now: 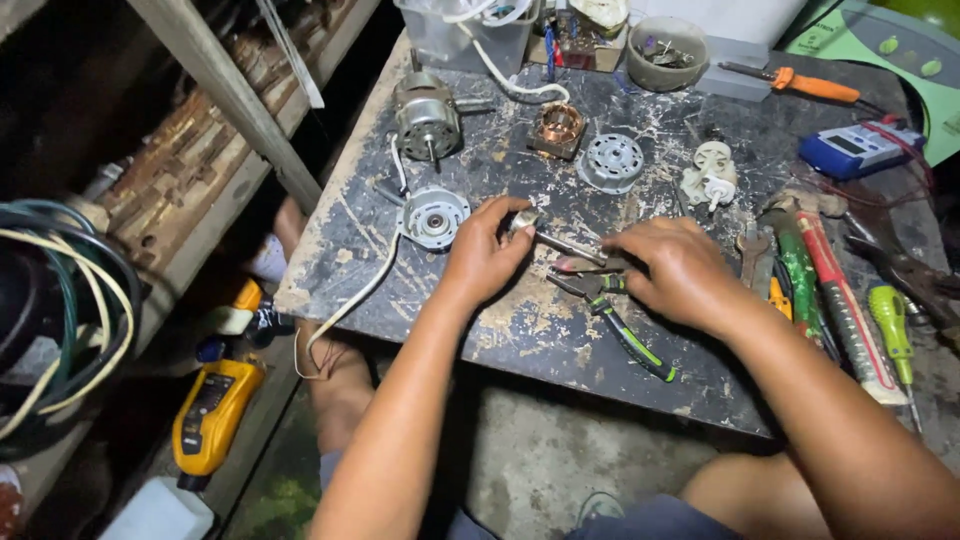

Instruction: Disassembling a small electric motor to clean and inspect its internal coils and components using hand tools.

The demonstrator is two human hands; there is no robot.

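My left hand [487,255] pinches a small metal part [523,221] at the end of a thin steel shaft [568,246] above the worn dark table [420,300]. My right hand [672,270] grips the other end of the shaft, over green-handled pliers [625,330] lying on the table. A round motor end cover [433,216] lies just left of my left hand. Beyond it are a grey motor body [427,117] with a white cable, a copper-wound stator [558,128] and a round slotted metal cover [611,162].
Screwdrivers and other hand tools [830,300] lie at the right, with a blue meter [858,150] and an orange-handled screwdriver [812,86] behind. A grey bowl [666,52] and a clear tub [470,35] stand at the back. A yellow meter [210,415] lies on the floor, shelves at left.
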